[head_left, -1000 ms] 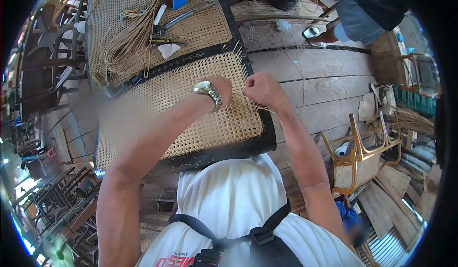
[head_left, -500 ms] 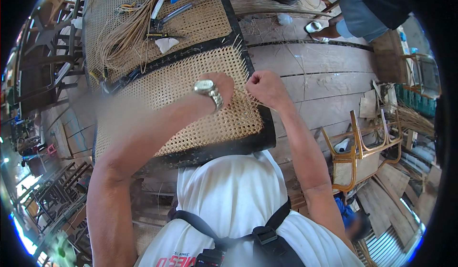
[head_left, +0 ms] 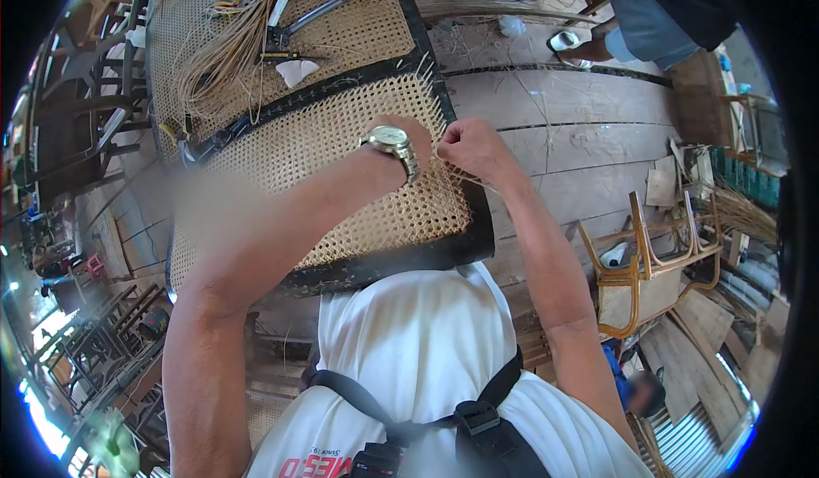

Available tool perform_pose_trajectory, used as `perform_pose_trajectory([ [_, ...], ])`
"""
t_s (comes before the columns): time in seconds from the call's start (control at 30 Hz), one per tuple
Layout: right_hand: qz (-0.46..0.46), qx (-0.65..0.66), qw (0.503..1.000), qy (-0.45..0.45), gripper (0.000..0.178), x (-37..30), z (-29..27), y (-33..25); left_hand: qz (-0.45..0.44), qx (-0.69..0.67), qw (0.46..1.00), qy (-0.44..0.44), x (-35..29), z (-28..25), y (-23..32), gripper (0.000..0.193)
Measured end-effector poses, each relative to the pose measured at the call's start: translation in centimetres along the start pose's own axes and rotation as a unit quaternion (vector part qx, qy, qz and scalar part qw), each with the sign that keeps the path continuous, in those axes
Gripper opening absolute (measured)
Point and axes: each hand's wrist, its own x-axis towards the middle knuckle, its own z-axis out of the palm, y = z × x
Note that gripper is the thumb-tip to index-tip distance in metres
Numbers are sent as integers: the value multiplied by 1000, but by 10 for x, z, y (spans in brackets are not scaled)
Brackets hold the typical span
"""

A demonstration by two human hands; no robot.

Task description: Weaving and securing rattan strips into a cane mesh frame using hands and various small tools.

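Observation:
A woven cane panel [head_left: 418, 213] in a black frame [head_left: 401, 256] lies before me, with loose strand ends [head_left: 431, 81] sticking out along its right side. Over that right side is my left hand [head_left: 411, 130], wearing a metal watch [head_left: 390, 139]. Its fingers are bent down out of sight behind the back of the hand. Close beside it, just past the frame's right edge, my right hand [head_left: 476, 147] is closed with thumb and fingers pressed together. Thin cane strands run below it; what is between its fingertips is too small to make out.
On the farther cane section rest a bundle of cane strands [head_left: 205, 77], a long metal-shafted tool [head_left: 333, 7], black-handled cutters [head_left: 280, 56] and a white scrap [head_left: 297, 72]. Another person's leg [head_left: 653, 26] stands far right. A wooden-framed chair [head_left: 640, 282] lies at right; dark chair frames crowd the left.
My left hand has shifted right along the panel, nearer to my right hand. The right hand has moved slightly up and stays closed.

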Motion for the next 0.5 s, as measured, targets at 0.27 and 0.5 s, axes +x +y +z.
perform_pose_trajectory([
  [0.27, -11, -120, 991, 62, 26, -1, 4, -30, -32, -53, 998, -24, 9, 11, -22, 23],
  [0.5, -32, -42, 998, -15, 22, 10, -2, 6, -16, -64, 997, -42, 10, 8, -23, 27],
])
